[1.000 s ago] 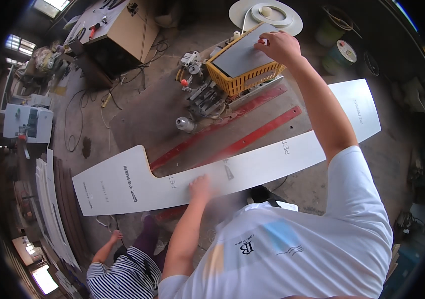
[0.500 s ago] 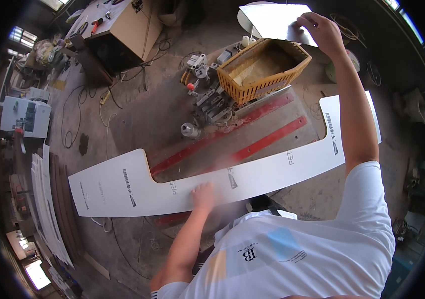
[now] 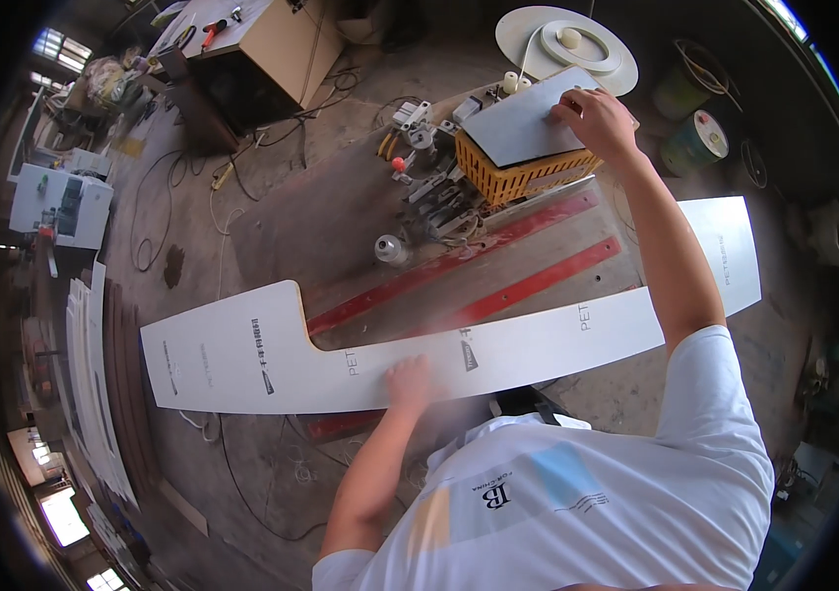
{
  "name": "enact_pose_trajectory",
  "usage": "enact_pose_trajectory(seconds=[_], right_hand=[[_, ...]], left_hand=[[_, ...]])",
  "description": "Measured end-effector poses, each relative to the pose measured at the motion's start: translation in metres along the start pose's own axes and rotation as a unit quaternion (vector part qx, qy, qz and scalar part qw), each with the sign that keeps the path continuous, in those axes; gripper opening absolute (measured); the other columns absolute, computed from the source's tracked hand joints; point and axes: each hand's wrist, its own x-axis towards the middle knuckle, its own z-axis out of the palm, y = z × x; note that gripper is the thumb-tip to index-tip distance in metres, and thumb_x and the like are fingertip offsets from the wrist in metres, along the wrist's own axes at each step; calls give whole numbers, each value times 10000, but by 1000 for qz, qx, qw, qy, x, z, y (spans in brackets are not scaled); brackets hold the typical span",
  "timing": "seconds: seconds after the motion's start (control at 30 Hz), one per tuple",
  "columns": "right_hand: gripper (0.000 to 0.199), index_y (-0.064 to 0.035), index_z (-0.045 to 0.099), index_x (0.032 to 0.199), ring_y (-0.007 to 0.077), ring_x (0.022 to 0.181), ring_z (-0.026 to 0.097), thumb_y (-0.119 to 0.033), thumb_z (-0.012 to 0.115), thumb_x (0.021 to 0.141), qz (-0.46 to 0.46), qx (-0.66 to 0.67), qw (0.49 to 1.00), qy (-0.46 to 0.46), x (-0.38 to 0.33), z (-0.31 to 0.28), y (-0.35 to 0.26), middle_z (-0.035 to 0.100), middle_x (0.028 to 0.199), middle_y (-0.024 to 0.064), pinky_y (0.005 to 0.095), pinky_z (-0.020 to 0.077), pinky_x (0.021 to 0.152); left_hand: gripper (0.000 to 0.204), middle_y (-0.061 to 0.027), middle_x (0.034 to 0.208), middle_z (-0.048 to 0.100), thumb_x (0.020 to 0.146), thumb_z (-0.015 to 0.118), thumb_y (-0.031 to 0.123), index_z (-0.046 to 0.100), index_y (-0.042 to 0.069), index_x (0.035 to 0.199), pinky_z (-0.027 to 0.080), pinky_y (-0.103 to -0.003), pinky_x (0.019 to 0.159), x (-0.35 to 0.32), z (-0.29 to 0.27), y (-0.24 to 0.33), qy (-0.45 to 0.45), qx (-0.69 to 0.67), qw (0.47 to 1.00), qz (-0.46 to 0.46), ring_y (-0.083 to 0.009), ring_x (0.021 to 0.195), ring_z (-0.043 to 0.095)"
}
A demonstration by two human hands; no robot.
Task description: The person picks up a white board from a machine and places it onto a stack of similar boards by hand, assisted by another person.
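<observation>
A long white board (image 3: 528,345) with a wide cut-out on its far side stretches across in front of me. My left hand (image 3: 410,382) rests on top of its middle part, fingers a little blurred but apart, not closed round anything. Farther off to the right, my right hand (image 3: 599,120) pinches the edge of a small pale flat offcut (image 3: 518,123). The offcut lies tilted over the top of a yellow slatted plastic basket (image 3: 523,185), hiding most of its inside. My right forearm covers part of the long board's right end.
A metal machine head with a red knob (image 3: 399,164) and a clear bottle (image 3: 390,249) stand left of the basket. Red strips (image 3: 538,281) run along the machine table. Behind are a round reel (image 3: 616,64) and a drum (image 3: 695,143). Stacked boards (image 3: 104,394) lie at the left; cables cross the floor.
My right hand has brought the offcut nearer and down over the basket, uncovering the reel behind. My left hand stays on the long board. The whole view has shifted slightly.
</observation>
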Motion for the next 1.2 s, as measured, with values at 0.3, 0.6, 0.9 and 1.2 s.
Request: enact_pose_trajectory(seconds=[0.3, 0.6, 0.9, 1.2], right_hand=[[326, -102, 778, 1056, 319, 1098, 670, -396, 667, 970, 19, -18, 1000, -16, -1, 5, -7, 766, 1073, 96, 435, 521, 974], [402, -90, 767, 1176, 302, 1013, 690, -437, 684, 990, 51, 4, 994, 96, -59, -15, -48, 756, 1005, 120, 412, 534, 909], [321, -32, 799, 1011, 252, 753, 742, -338, 704, 992, 141, 314, 882, -323, -345, 56, -95, 769, 851, 152, 357, 567, 738], [671, -14, 723, 1252, 199, 875, 735, -622, 683, 971, 418, 443, 633, -478, -486, 141, -110, 790, 1051, 82, 344, 577, 762]], left_hand=[[726, -149, 1285, 679, 754, 873, 521, 612, 80, 1268, 442, -525, 1097, -3, -5, 1, -4, -1, 1000, -6, -338, 1266, 619], [770, -169, 1312, 662, 743, 897, 514, 576, 55, 1272, 449, -514, 1092, -6, 8, 0, -3, 13, 1000, -3, -344, 1281, 607], [803, -161, 1307, 669, 700, 909, 574, 573, 74, 1233, 463, -524, 1084, 6, 2, 3, 3, 3, 1000, -29, -336, 1301, 608], [788, -112, 1310, 684, 668, 926, 558, 614, 102, 1230, 431, -479, 1096, -2, 20, -12, 31, -15, 999, -11, -280, 1298, 614]])
